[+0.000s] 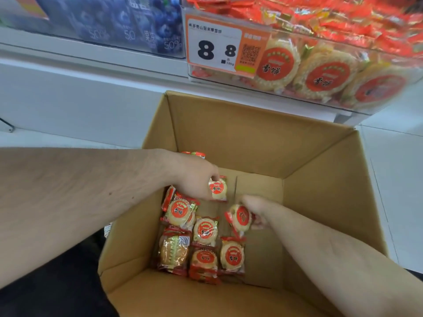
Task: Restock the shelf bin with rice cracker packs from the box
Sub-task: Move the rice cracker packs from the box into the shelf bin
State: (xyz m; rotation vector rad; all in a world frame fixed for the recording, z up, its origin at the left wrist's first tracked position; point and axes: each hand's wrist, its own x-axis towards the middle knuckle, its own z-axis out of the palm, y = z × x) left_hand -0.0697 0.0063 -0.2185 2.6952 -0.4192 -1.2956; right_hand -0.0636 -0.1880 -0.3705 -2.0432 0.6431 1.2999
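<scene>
Open cardboard box (229,138) on a pale floor (393,156), flaps up, set just below a white shelf edge (91,56). Landmark: the box.

Above the box's far wall, right: clear shelf bin (343,106), heaped with rice cracker packs, three round faces pressed against its front pane. Orange-and-white price tag (215,49) reading 8.8 clipped on the bin's left front corner. Above the box's far left: a second clear bin with blue blueberry-print packs (128,26).

Inside the box, both forearms reach in from the near side and cover part of the floor of it. Left hand (194,177) near the far left wall, fingers curled round the top edge of one rice cracker pack (218,188), pack hanging face-up. Right hand (254,209) toward the middle, fingers closed on another pack (240,217), tilted on edge.

Loose packs (204,232) on the box bottom, left half: six countable, one of them back-side up with a label showing. A red wrapper edge shows behind the left wrist; cannot tell how many more lie under the hand. Right half of the box bottom bare cardboard.

Dark clothing (57,289) at the near left of the box.
</scene>
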